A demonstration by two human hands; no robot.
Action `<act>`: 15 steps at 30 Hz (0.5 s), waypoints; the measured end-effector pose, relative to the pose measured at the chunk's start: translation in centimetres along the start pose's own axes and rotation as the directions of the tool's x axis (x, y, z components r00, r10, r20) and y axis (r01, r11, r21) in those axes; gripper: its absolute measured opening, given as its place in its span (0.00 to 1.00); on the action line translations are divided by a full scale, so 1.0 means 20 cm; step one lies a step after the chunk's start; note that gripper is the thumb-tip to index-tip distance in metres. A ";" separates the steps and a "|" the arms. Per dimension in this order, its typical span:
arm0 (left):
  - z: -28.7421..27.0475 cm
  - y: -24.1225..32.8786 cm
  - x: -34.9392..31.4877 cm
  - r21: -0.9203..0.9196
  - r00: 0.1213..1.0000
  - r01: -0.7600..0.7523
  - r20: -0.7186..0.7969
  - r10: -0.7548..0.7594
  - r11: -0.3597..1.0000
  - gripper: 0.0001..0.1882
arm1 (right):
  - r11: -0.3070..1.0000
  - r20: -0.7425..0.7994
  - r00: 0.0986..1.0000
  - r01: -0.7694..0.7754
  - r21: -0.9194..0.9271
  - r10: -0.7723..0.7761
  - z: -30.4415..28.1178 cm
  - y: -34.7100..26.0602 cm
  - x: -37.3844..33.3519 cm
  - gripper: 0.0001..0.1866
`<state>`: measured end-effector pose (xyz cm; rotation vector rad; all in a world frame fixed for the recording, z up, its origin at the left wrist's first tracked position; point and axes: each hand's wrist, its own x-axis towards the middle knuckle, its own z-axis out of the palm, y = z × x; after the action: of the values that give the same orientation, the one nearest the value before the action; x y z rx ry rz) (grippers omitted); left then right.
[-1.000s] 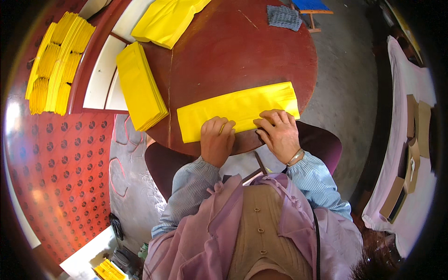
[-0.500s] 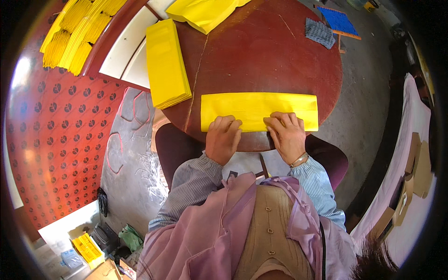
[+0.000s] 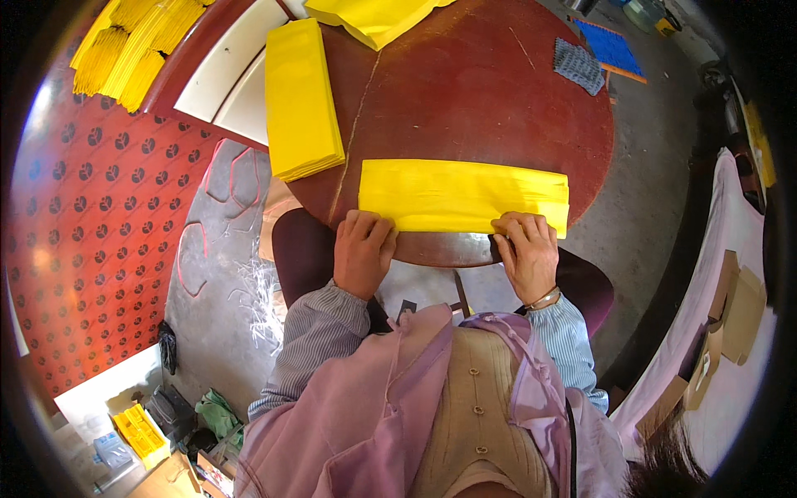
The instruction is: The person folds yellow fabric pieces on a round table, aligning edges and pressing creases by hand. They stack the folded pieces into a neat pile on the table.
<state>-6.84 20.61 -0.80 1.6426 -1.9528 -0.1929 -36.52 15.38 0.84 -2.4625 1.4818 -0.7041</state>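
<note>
A long, flat rectangle of folded yellow sheet material [image 3: 465, 195] lies crosswise on a round, dark red tabletop [image 3: 465, 108], in the middle of the frame near the table's lower edge. The person's left hand [image 3: 363, 253] is at its lower left corner, fingers half curled and close together, the tips at the yellow edge. The right hand [image 3: 529, 253] is at the lower right part, fingers bent over the edge and lying on the yellow surface, the thumb lower down beside the edge. Neither hand is spread wide — whether they pinch the material or only press on it, I cannot tell. A shiny metal bracelet [image 3: 544, 299] circles the right wrist, just above a blue-and-white striped sleeve [image 3: 564, 344].

Left of centre, toward the top, a neat stack of folded yellow rectangles [image 3: 300, 100] lies at the table's side; a larger, creased yellow sheet [image 3: 378, 17] is cut off by the top edge of the frame. At the upper right — a grey, bumpy-textured cloth [image 3: 579, 66] lies by the table's rim, next to a blue panel with a wooden edge [image 3: 612, 50].
</note>
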 end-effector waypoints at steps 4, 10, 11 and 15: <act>0.10 0.07 0.12 -0.160 0.982 -0.179 -0.092 0.166 0.971 0.15 | 1.000 0.017 1.000 0.008 0.002 -0.008 0.00 0.00 0.00 0.09; 0.18 0.15 0.20 -0.218 0.970 -0.177 0.129 0.208 0.960 0.20 | 1.000 0.000 1.000 -0.019 -0.016 0.019 -0.03 0.04 -0.02 0.07; 0.18 0.15 0.19 -0.210 0.971 -0.189 0.109 0.215 0.959 0.19 | 0.999 -0.007 1.000 -0.027 -0.020 0.027 -0.04 0.06 -0.03 0.07; 0.18 0.17 0.15 -0.197 0.981 -0.153 0.090 0.173 0.968 0.19 | 0.996 -0.009 0.997 -0.083 -0.033 0.083 -0.09 0.13 -0.09 0.07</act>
<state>-11.89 17.62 -1.25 1.3678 -2.0687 -0.3960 -40.19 15.81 0.91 -2.4089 1.6009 -0.6785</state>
